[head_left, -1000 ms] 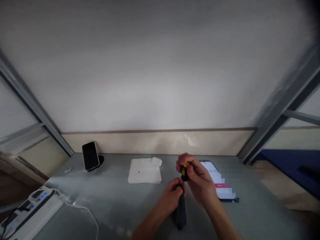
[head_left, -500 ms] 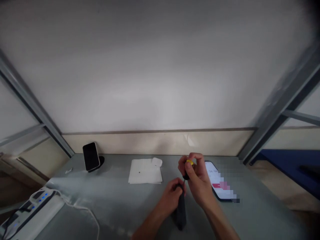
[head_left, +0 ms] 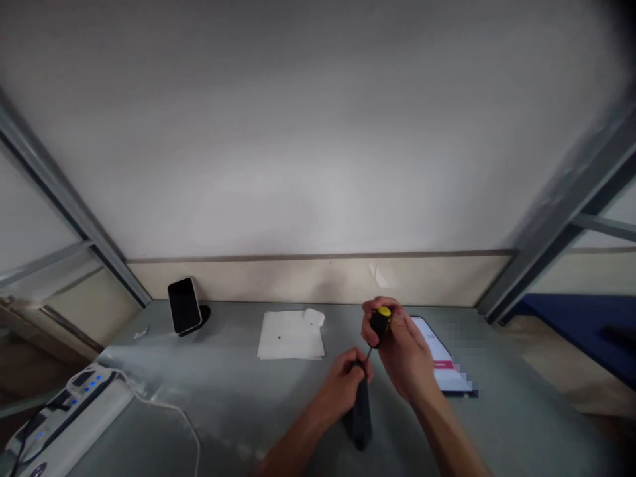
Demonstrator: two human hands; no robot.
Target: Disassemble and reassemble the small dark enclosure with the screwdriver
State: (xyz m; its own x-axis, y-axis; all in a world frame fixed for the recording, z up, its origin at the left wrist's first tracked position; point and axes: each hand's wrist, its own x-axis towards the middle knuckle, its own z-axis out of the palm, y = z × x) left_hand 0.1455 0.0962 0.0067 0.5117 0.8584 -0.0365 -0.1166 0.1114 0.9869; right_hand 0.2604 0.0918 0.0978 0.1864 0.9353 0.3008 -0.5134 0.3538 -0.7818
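Note:
My right hand (head_left: 400,344) is closed around a screwdriver (head_left: 380,324) with a black handle and a yellow end cap. Its thin metal shaft slants down to the upper end of a long dark object (head_left: 362,411). My left hand (head_left: 346,381) grips that object near its top, thumb and fingers wrapped round it. The object tapers little and its lower end points toward me; its exact kind I cannot make out. Fingers of my left hand hide where the screwdriver tip meets it.
White paper (head_left: 285,336) with a tiny dark speck and a white earbud-like case (head_left: 313,318) lies ahead. A phone (head_left: 447,371) rests at right. At left are a black-screened device on a stand (head_left: 185,306), a white power strip (head_left: 79,424) and a white cable (head_left: 183,414).
My right hand has shifted its fingers on the screwdriver, and the handle now shows more fully, tilted to the right. The left hand still grips the dark object. The view has moved slightly.

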